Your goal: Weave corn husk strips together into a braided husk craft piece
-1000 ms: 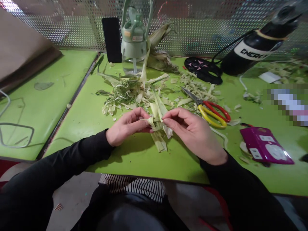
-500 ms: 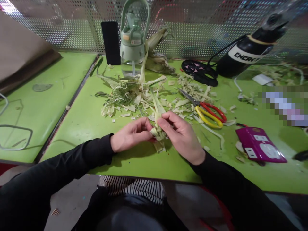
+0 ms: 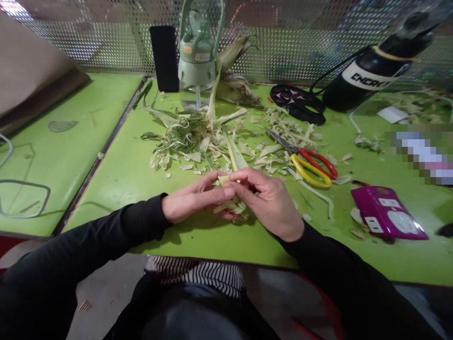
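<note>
Near the front edge of the green table, my left hand (image 3: 198, 196) and my right hand (image 3: 267, 198) meet around a pale folded leaf piece (image 3: 235, 206). Both hands pinch it, thumbs close together at its top, and the fingers cover much of it. A long pale green strip (image 3: 234, 151) runs from the hands toward the back. Behind them lies a heap of shredded leaf strips (image 3: 184, 137). Scissors with one red and one yellow handle (image 3: 311, 171) rest on scraps to the right of my right hand.
A green-lidded bottle (image 3: 198, 61), a black phone (image 3: 164, 59) and dry husks (image 3: 235, 89) stand or lie at the back. Rightward are a black fan-like object (image 3: 297, 101), a black "ENERGY" bottle (image 3: 368, 75) and a purple packet (image 3: 389, 212). Brown paper (image 3: 35, 71) lies far left.
My left thumb has moved up over the folded leaf piece, next to my right thumb, and now hides more of it. The view has shifted slightly.
</note>
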The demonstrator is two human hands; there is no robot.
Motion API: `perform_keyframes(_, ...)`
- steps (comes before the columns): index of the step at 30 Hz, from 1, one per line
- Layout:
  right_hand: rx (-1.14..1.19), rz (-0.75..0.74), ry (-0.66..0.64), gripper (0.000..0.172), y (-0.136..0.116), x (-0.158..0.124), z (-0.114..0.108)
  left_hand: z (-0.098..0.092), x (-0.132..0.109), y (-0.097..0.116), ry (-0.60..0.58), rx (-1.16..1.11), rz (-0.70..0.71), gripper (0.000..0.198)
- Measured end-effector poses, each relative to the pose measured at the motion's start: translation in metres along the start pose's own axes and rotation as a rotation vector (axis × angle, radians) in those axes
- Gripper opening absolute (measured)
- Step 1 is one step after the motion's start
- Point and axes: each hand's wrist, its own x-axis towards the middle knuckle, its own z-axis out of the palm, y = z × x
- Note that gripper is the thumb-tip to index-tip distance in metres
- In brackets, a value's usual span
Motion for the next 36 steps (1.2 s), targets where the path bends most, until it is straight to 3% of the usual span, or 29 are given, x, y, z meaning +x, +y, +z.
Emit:
perform_keyframes(3, -0.041, 0.063, 0.049, 0.018, -0.003, -0.002, 0.002, -0.002, 0.003, -0.001, -0.041, -0.016, -0.043, 0.025)
perform_keyframes(7, -0.085, 0.102, 0.157, 0.025, -0.007, 0.002, -0.005, -0.007, 0.005, -0.003, 0.027, -0.058, -0.063, 0.025)
perform_keyframes(12, 0.067, 0.249, -0.092, 0.027, -0.003, 0.009, -0.018, -0.008, 0.004, 0.001, 0.093, -0.053, -0.007, 0.028)
perform_keyframes(17, 0.322, 0.285, 0.046, 0.017, 0.002, 0.008, -0.007, -0.006, 0.001, 0.002, 0.058, 0.023, 0.093, 0.029)
perform_keyframes(19, 0.372, 0.308, 0.059, 0.019, 0.003, 0.007, -0.002, -0.007, 0.001, 0.002, -0.011, 0.070, 0.054, 0.027)
perform_keyframes(22, 0.369, 0.328, 0.075, 0.027, 0.002, 0.007, -0.003, -0.008, 0.002, 0.001, -0.088, 0.103, -0.016, 0.030)
perform_keyframes(24, 0.263, 0.312, 0.096, 0.028, 0.001, 0.007, -0.010, -0.009, 0.003, 0.002, -0.031, 0.057, 0.031, 0.029)
perform_keyframes(27, -0.031, 0.229, -0.057, 0.035, -0.004, 0.009, -0.021, -0.011, 0.004, 0.006, 0.089, -0.010, 0.094, 0.022)
perform_keyframes(29, -0.175, 0.153, -0.185, 0.033, -0.007, 0.010, -0.026, -0.012, 0.004, 0.009, 0.108, -0.013, 0.100, 0.020)
perform_keyframes(36, -0.158, 0.057, -0.344, 0.034, -0.013, 0.011, -0.044, -0.010, 0.001, 0.014, 0.054, 0.100, 0.091, 0.031)
